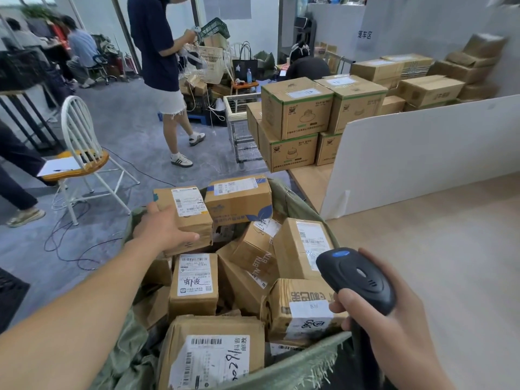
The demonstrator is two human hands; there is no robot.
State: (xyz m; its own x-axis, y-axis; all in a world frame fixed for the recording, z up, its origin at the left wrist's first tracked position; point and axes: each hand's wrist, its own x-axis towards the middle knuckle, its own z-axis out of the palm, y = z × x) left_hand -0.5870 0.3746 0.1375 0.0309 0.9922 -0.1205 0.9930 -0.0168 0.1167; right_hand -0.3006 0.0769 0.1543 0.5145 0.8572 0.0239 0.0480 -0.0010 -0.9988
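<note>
The left grip (161,229) is wrapped round a small brown box (194,225) at the far left of the green sack (289,199). The box looks light and stiff, so its flat sides are good to hold. The right grip (394,327) holds a black scanner (357,277), near right.

My left hand (161,228) grips a labelled box (184,216) atop the parcels in the green sack (284,370). My right hand (394,327) holds a scanner (357,277), head toward the boxes.
</note>
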